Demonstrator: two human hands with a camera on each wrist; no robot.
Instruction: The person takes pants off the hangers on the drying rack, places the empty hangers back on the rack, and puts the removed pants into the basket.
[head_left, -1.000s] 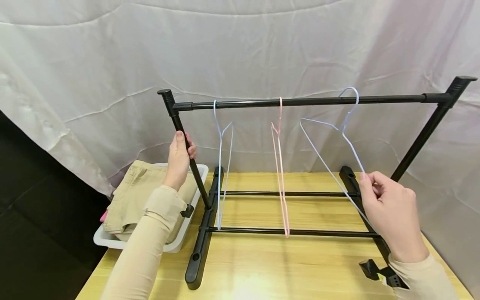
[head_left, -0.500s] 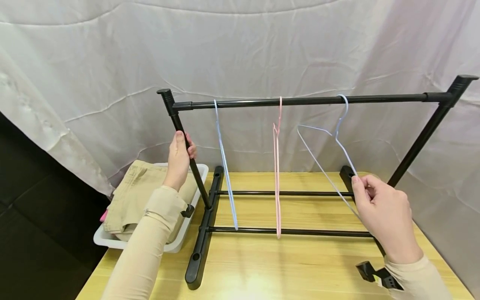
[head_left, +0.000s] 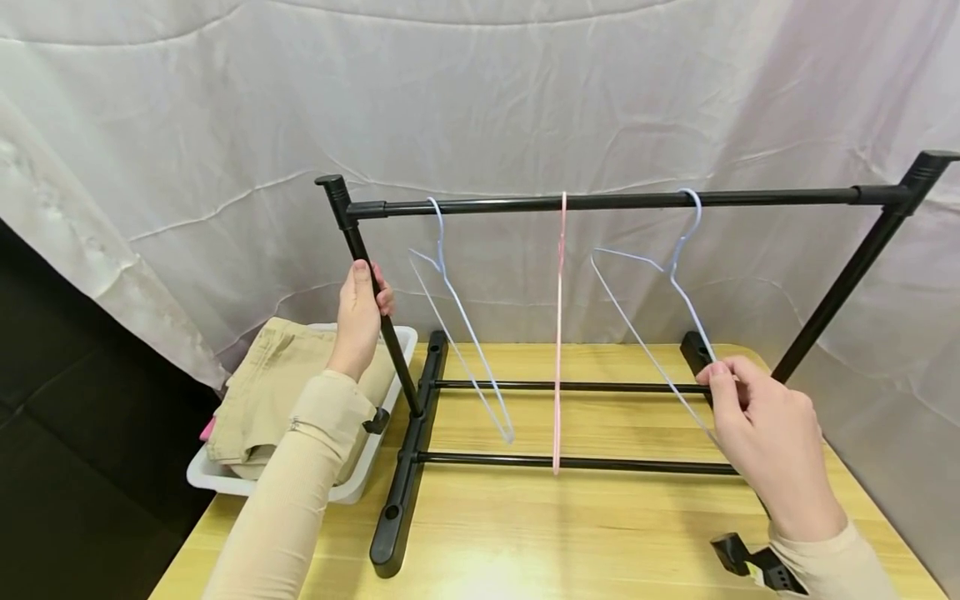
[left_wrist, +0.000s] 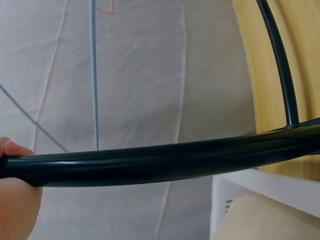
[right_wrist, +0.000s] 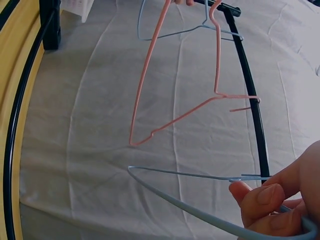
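Note:
My left hand (head_left: 356, 321) grips the left upright post (head_left: 397, 367) of a black garment rack, thumb on its near side. The post crosses the left wrist view as a thick black tube (left_wrist: 150, 162). At the rack's right side, my right hand (head_left: 772, 442) pinches a light blue hanger (head_left: 688, 307) near one shoulder end. This hanger's hook sits over the top bar (head_left: 630, 201). In the right wrist view, curled fingers (right_wrist: 267, 195) hold the blue hanger (right_wrist: 185, 206). A pink hanger (head_left: 558, 333) hangs mid-bar; another blue hanger (head_left: 471, 333) hangs at the left.
A white basket (head_left: 352, 492) with folded beige clothing (head_left: 277, 392) stands left of the rack on the wooden table (head_left: 600, 525). Two lower crossbars join the rack's feet (head_left: 397, 533). A pale grey curtain (head_left: 525, 100) hangs behind.
The right blue hanger has come down and slightly left with my right hand, its hook lowering onto the bar. The left blue and pink hangers have swung round. My left hand stays put.

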